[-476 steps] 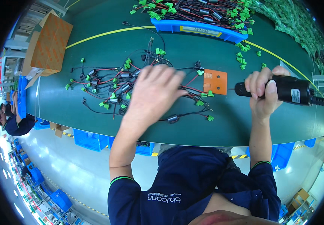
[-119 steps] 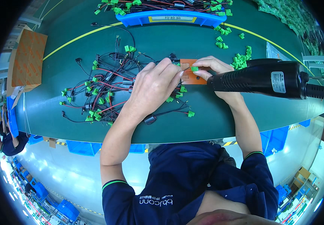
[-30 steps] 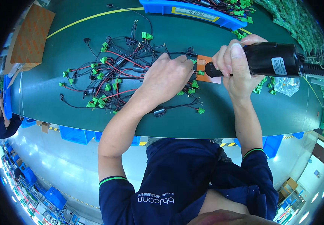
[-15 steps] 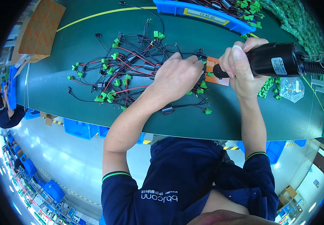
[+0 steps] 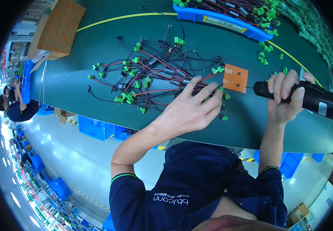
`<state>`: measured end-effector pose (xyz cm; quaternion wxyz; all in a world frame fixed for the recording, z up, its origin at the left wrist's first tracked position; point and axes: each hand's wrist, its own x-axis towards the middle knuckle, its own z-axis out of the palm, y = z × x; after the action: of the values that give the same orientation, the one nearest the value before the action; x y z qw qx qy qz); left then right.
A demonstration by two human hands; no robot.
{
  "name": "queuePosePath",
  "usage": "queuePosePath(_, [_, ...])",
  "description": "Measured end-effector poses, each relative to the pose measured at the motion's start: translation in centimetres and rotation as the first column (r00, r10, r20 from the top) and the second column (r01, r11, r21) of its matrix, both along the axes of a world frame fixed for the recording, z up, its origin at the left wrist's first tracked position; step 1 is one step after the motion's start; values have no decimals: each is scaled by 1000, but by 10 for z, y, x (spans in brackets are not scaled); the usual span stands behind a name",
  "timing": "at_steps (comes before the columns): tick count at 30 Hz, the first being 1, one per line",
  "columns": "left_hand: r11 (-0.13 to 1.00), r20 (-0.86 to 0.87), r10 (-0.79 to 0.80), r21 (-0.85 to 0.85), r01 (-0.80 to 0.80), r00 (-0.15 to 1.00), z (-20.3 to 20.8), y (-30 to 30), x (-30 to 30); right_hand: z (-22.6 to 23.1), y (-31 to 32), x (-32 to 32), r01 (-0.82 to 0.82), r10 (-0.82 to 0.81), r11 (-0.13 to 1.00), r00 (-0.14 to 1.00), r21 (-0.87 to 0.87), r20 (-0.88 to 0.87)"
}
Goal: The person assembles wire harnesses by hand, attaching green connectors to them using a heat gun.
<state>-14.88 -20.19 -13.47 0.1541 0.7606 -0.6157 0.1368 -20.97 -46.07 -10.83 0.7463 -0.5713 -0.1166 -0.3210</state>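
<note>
The left hand (image 5: pixel 191 111) is unclenched, fingers spread and bent over the right part of the cable pile (image 5: pixel 169 72). No firm grasp is evident; whether the fingertips touch a cable cannot be told.

The right hand (image 5: pixel 284 107) is wrapped around a black powered screwdriver (image 5: pixel 312 97), fingers over the barrel and thumb along its near side. This full grip presumably steadies the tool and keeps it level. Its thin bit (image 5: pixel 250 88) points left, just beside the right edge of the orange block (image 5: pixel 235 79).

The block lies flat on the green bench (image 5: pixel 64 88), between the hands, a position that apparently suits access from either side. Green connectors (image 5: pixel 214 71) on cable ends lie at its left edge. The pile spreads leftward, seemingly kept within the left hand's reach.

Beyond, a blue tray (image 5: pixel 189 13) holds more cables, its wall probably containing them. Loose green connectors (image 5: pixel 264 48) lie near its right end. A cardboard box (image 5: pixel 60 30) stands at far left.
</note>
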Motion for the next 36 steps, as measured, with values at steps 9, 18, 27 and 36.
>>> queuePosePath(9, [896,-110,429,-76,-438,897,18,59,93,-10,-38,-10,-258,258,966,966,19,25])
queuePosePath(18, [890,-31,381,283,-358,924,39,64,111,-23,-52,-11,-350,349,933,937,87,32])
queuePosePath(27, [885,-382,412,383,-264,827,69,75,85,-31,-58,-13,-255,268,953,962,161,-61])
queuePosePath(36, [929,-24,370,3,-370,929,60,57,76,-36,-56,-10,-161,172,979,982,124,-82])
